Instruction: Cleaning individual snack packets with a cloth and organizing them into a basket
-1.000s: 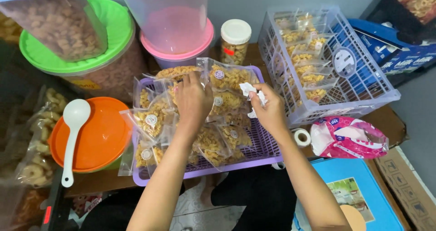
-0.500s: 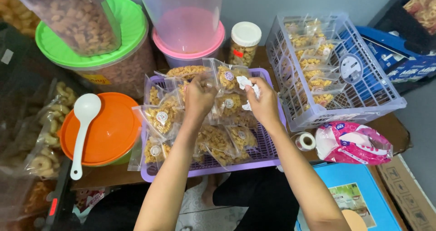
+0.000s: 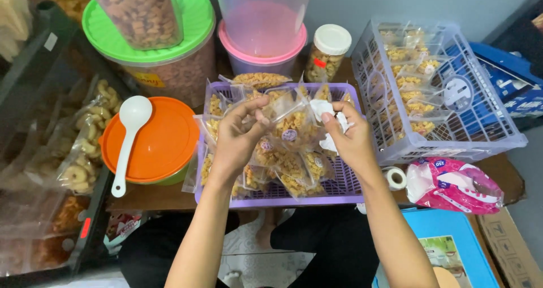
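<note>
Above the shallow purple plastic basket (image 3: 345,190) of bagged snacks, the left hand (image 3: 236,138) pinches the top corner of a small clear plastic packet of yellow crackers (image 3: 291,124) between thumb and forefinger. The right hand (image 3: 349,138) curls its fingers around crumpled white paper slips (image 3: 328,114), just beside that packet.

A tray (image 3: 345,193) of snack packets sits at the bench's near edge, middle. To its left lies a lidded bowl (image 3: 161,146) with a spoon (image 3: 127,138) resting on it. Behind the tray stand a big lidded tub (image 3: 169,73), a stacked container (image 3: 263,39) and a small jar (image 3: 327,53). To the right sits a crate (image 3: 481,132) holding more packets; before it lie a tape roll (image 3: 395,178) and a tissue pack (image 3: 452,185).
</note>
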